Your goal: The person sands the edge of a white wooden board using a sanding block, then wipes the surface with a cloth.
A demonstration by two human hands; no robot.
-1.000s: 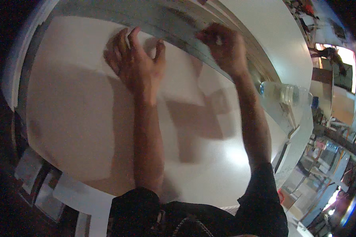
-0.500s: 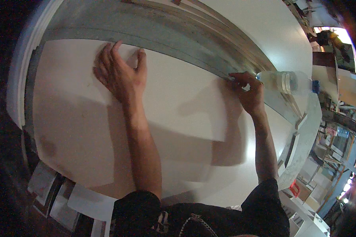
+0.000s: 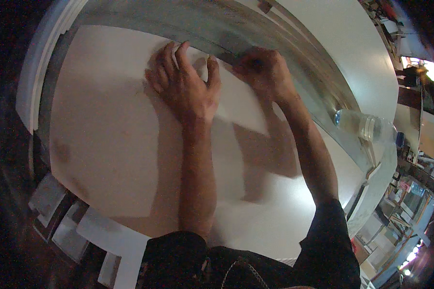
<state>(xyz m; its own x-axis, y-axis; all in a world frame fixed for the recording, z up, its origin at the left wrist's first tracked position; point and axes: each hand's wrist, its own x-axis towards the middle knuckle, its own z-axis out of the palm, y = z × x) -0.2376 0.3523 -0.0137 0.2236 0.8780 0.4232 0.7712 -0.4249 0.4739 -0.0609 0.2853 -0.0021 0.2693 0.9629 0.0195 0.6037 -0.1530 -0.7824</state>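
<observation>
A large white board lies flat in front of me. My left hand rests on it close to the far edge, fingers spread and slightly bent, holding nothing. To its right, my right hand is at the same far edge with its fingers curled together. Motion blur smears those fingertips, and whatever they may pinch is too dark and small to make out. Just beyond the edge runs a grey flat surface.
Thin wooden strips lie beyond the grey surface, with another white panel behind them. A clear plastic bottle lies on its side to the right. White panel pieces stand at the lower left. Clutter fills the far right.
My right hand has slid left along the board's far edge, closer to my left hand and away from the bottle. The left hand stays spread on the board. The whole view has turned slightly.
</observation>
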